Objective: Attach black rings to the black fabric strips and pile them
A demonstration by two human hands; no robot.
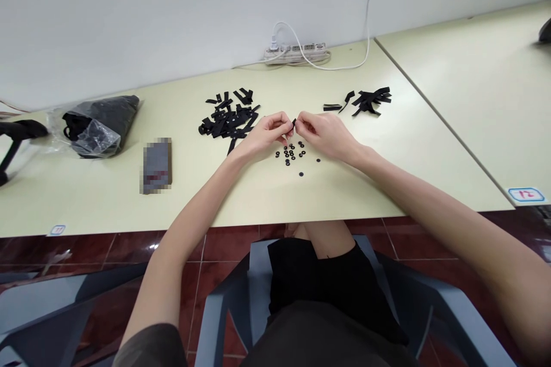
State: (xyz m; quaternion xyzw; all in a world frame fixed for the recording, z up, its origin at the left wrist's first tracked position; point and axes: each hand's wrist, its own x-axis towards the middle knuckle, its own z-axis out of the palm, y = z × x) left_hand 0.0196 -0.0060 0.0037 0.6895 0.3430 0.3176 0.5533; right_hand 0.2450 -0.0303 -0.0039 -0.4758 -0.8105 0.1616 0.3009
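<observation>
Dark shirt cloth (301,335) is closest to view. Beyond it, the left hand (272,131) and the right hand (322,131) make one narrow grip, holding a small black piece (294,124) between fingertips; its long axis I cannot tell. Round black rings (291,153) lie on the smooth desk (245,195), just on the body side of the grip, nearer the left hand. Flat, cloth-like strips (224,122) are piled left and right of it.
</observation>
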